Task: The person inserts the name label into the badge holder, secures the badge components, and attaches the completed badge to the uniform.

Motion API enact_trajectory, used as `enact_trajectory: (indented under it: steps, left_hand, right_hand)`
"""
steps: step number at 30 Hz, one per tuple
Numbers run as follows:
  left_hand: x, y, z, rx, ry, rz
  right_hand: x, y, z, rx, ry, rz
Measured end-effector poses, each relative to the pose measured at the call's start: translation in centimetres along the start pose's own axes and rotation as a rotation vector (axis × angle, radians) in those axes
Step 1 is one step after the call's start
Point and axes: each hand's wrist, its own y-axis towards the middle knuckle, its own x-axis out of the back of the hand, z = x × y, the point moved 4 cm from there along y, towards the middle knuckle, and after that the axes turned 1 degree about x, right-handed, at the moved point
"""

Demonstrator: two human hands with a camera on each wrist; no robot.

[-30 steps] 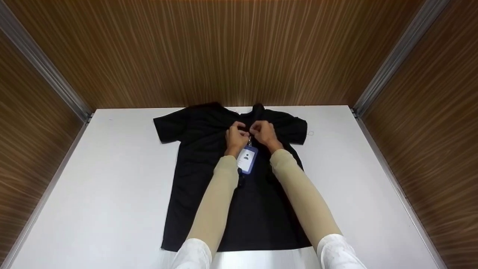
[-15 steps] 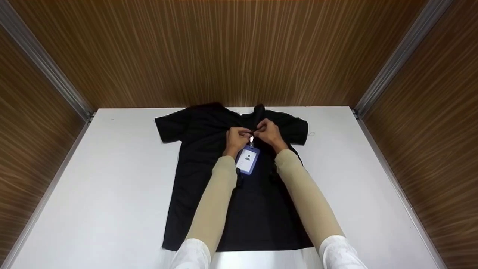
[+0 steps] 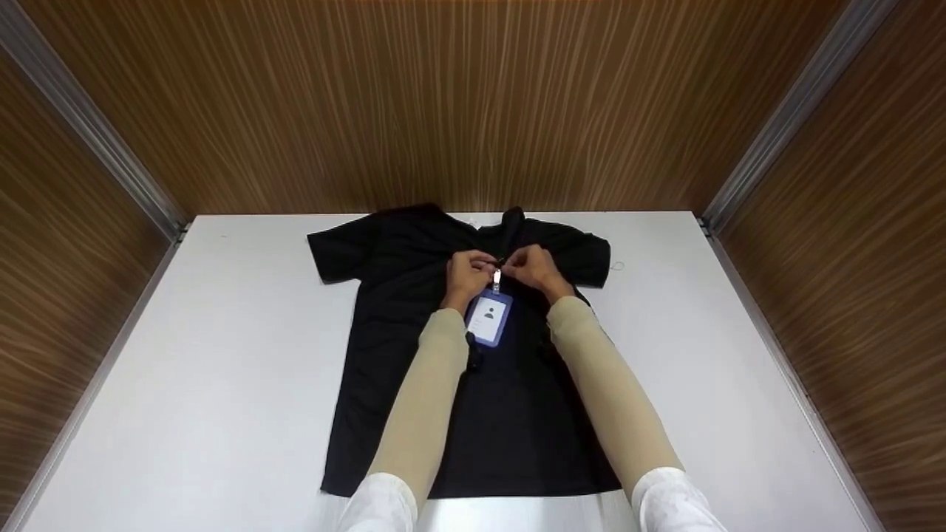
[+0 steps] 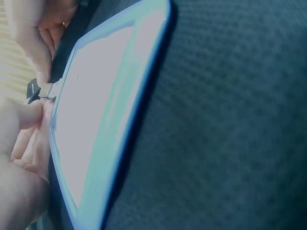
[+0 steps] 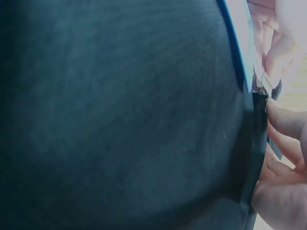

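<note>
A black short-sleeved shirt [image 3: 406, 369] lies flat, its collar at the far side. On its chest rests a blue-framed ID badge [image 3: 488, 319] with a white card; a shiny metal clip [image 3: 497, 279] joins its top. My left hand [image 3: 467, 275] pinches the clip between thumb and fingers, just above the badge. Beside it, my right hand [image 3: 533, 267] pinches the shirt's front edge near the clip, thumb on one side and fingers behind the cloth in the right wrist view. Fingers partly hide where clip and cloth meet.
The shirt lies on a white table [image 3: 244, 355]. A brown wood-grain panel [image 3: 473, 103] stands behind it, with more panels at both sides. A small thin loop [image 3: 616, 265] lies beside the right sleeve.
Both hands stay at the shirt's neck opening. My right hand moved slightly right, then lowered beside the clip. My left fingers drew closer together, and more of the metal clip shows now.
</note>
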Motion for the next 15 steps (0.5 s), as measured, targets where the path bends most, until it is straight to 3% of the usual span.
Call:
enact_trajectory:
  steps: [4, 15]
  left_hand:
    - [-0.17, 0.07, 0.15, -0.004, -0.027, 0.012]
    - [-0.44, -0.01, 0.09, -0.022, -0.106, 0.073]
  right_hand:
    - [-0.09, 0.11, 0.04, 0.013, -0.01, 0.035]
    - [0.11, 0.01, 0.18, 0.019, -0.009, -0.014]
